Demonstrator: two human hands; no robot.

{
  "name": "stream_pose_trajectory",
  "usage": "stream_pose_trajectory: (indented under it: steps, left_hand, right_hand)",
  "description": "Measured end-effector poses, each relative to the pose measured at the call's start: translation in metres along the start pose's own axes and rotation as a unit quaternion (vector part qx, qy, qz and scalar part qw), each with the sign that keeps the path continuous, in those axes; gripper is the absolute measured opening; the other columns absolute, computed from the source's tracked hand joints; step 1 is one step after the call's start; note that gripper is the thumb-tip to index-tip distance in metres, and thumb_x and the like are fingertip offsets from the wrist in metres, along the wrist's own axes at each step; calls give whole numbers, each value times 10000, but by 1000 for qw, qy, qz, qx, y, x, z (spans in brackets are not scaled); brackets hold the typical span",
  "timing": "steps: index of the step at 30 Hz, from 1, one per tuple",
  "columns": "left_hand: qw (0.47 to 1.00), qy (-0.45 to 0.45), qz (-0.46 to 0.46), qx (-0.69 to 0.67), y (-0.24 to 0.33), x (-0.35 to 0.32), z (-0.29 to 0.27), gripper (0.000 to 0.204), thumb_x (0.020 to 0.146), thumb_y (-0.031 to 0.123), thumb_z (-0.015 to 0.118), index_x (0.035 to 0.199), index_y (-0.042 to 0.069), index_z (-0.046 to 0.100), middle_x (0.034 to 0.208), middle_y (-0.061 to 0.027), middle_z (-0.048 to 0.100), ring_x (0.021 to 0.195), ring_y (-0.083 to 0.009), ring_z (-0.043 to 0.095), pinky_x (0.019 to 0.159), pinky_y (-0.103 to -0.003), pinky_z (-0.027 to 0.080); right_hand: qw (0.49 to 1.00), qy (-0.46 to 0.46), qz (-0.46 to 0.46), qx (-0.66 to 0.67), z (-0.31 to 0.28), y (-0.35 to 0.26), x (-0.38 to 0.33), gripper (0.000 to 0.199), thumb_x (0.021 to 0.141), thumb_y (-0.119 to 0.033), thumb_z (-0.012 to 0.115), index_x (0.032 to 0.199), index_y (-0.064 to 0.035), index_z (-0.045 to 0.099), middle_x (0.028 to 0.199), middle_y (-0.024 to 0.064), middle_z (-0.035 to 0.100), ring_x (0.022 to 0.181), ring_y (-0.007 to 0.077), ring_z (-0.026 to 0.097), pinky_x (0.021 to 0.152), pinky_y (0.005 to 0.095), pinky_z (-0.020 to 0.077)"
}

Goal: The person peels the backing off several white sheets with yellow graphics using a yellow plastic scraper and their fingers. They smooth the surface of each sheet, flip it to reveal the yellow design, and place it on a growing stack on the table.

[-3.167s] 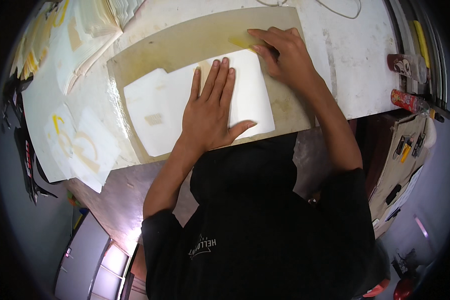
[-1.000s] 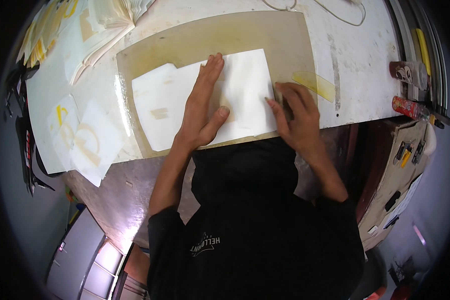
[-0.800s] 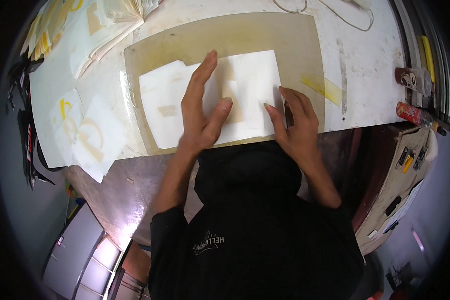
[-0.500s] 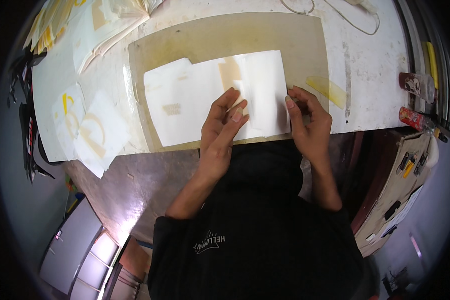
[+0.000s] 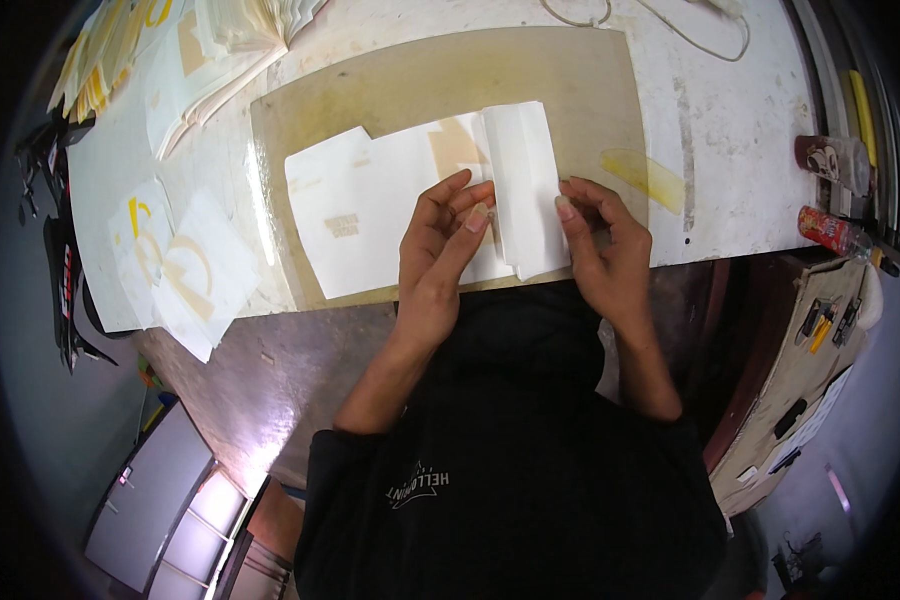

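Note:
A white paper sheet (image 5: 370,220) with tan printed patches lies on a clear, yellowish mat (image 5: 410,75). Its right part is doubled over into an upright-running white strip (image 5: 525,190). My left hand (image 5: 440,245) hovers over the sheet beside the strip's left edge, thumb and fingers apart; whether the fingertips touch that edge is hard to see. At the strip's right edge, my right hand (image 5: 605,245) pinches the folded paper, thumb on top and fingers partly hidden behind it.
Loose printed sheets (image 5: 190,270) overlap the table's front left edge. A thick paper stack (image 5: 220,60) sits at the far left. Right of the mat lies a translucent yellow curved piece (image 5: 645,180). A cup (image 5: 830,165) and a red bottle (image 5: 830,232) stand at the right edge, and a cord (image 5: 705,45) lies behind.
The sheet's right part now shows as a distinct folded strip with a clear left edge. Both hands have shifted slightly left, along with the sheet's right edge.

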State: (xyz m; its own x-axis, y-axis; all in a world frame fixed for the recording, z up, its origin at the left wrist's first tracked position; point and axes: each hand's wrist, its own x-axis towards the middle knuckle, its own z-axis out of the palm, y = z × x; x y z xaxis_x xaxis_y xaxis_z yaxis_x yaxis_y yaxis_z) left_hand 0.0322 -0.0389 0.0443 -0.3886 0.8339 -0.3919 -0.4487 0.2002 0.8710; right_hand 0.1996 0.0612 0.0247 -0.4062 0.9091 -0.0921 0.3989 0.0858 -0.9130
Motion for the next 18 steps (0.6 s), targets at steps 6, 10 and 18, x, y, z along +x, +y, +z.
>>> stream_pose_trajectory:
  steps: [6, 10, 18]
  left_hand:
    - [989, -132, 55, -37, -2, 11, 26, 517, 1061, 218, 526, 1491, -41, 402, 1463, -237, 522, 1368, -310, 536, 1162, -463, 413]
    - [979, -184, 80, 35, -12, 28, 34, 440, 1025, 104, 603, 1417, -56, 485, 1396, -202, 601, 1340, -290, 576, 1134, -409, 439]
    - [722, -31, 391, 571, -12, 94, 18, 398, 899, 166, 745, 1290, 99, 708, 1352, -125, 629, 1247, -330, 559, 1071, -470, 411]
  right_hand:
    - [995, -17, -91, -28, -18, -17, -10, 574, 866, -169, 839, 1337, 57, 602, 1073, 201, 746, 855, 223, 719, 750, 318, 566]
    - [998, 44, 52, -11, -19, 4, -20, 400, 907, -131, 796, 1219, 74, 654, 966, 191, 754, 820, 193, 719, 719, 302, 556]
    - [983, 40, 159, 77, -29, 14, -13, 247, 968, -80, 720, 1117, 111, 676, 965, 153, 752, 822, 126, 679, 729, 267, 546]
